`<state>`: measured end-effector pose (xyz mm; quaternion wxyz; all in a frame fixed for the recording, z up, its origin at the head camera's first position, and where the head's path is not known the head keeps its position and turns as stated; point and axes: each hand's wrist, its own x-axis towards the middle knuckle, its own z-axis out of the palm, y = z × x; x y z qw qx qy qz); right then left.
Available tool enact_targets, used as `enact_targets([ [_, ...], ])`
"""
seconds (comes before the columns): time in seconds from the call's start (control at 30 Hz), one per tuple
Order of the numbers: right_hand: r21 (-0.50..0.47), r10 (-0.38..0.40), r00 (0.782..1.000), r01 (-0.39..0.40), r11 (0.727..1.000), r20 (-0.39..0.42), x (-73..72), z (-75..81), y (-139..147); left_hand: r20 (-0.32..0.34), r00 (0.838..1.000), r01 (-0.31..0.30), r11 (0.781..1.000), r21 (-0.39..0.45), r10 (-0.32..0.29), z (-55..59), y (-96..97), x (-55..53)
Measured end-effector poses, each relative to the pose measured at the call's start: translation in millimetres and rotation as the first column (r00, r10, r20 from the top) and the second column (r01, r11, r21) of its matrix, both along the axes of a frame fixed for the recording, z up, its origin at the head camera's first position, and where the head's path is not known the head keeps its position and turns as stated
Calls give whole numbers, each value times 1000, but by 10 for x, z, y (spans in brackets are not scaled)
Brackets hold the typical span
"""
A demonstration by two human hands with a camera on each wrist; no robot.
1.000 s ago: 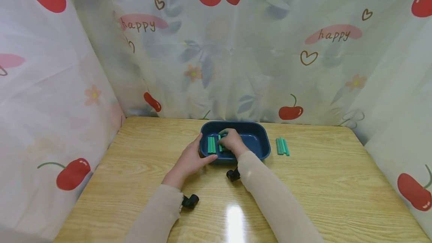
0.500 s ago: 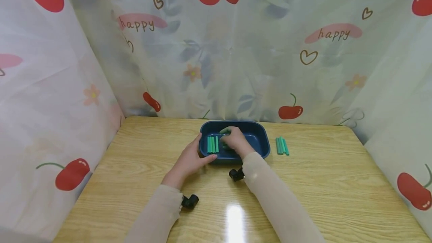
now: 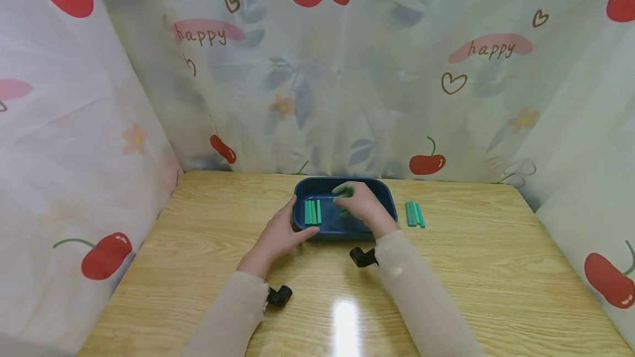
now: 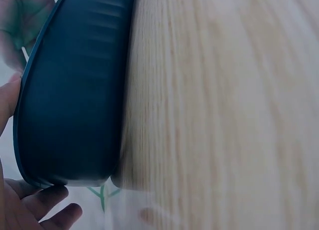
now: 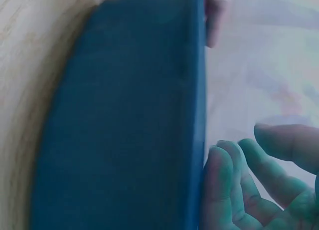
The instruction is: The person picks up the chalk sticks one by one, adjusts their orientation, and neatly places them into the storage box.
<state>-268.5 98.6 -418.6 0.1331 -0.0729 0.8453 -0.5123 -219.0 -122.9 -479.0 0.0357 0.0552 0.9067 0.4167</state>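
Observation:
A dark blue rectangular tray stands near the back of the table. My left hand holds its left end, thumb at the front rim and fingers round the side. Several green sticks, like chalk, lie side by side in the tray's left part. Over the tray's middle is my right hand, fingers loosely bent. In the right wrist view the green-stained fingers have nothing visible between them. To the right of the tray, more green sticks lie in a small group on the table.
The wooden table runs up to a patterned curtain close behind the tray. Curtain sides rise at left and right. A black wrist camera sits at the left sleeve, another camera at the right.
The right hand has let go of a green stick, which now lies beside the others in the tray's left part. That hand has moved right and a little up. The left hand stays put.

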Motion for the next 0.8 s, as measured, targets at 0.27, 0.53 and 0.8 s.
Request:
enact_targets([
  [0.27, 19, 41, 999, -41, 999, -14, 139, 170, 169, -4, 1000, 3, 1000, -1, -3, -2, 6, -5],
  [0.53, 13, 50, 999, -50, 999, -17, 244, 293, 317, 8, 1000, -10, 1000, 0, 10, 13, 6, 7],
  [0.8, 0, 61, 998, -61, 998, -22, 334, 388, 538, 7, 1000, -7, 1000, -15, 7, 29, 11, 15],
])
